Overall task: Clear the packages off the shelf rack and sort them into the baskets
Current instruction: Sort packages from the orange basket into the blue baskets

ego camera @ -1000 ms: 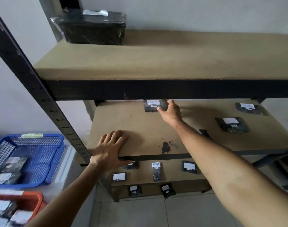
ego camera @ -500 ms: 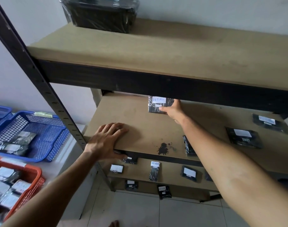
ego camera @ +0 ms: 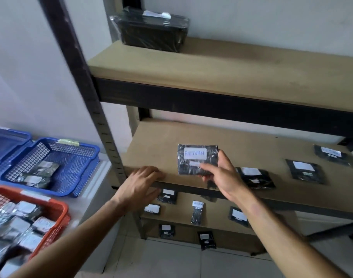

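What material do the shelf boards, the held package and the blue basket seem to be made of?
Shelf board: probably fibreboard, matte tan, no grain visible. Package held in the right hand: glossy black plastic wrap, crinkled with glints, with a white paper label. Blue basket: likely moulded plastic, with uniform lattice walls.

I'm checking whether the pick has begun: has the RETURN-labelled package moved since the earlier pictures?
Yes. The RETURN package, gripped by the right hand, has come forward from the back of the middle shelf toward its front edge.
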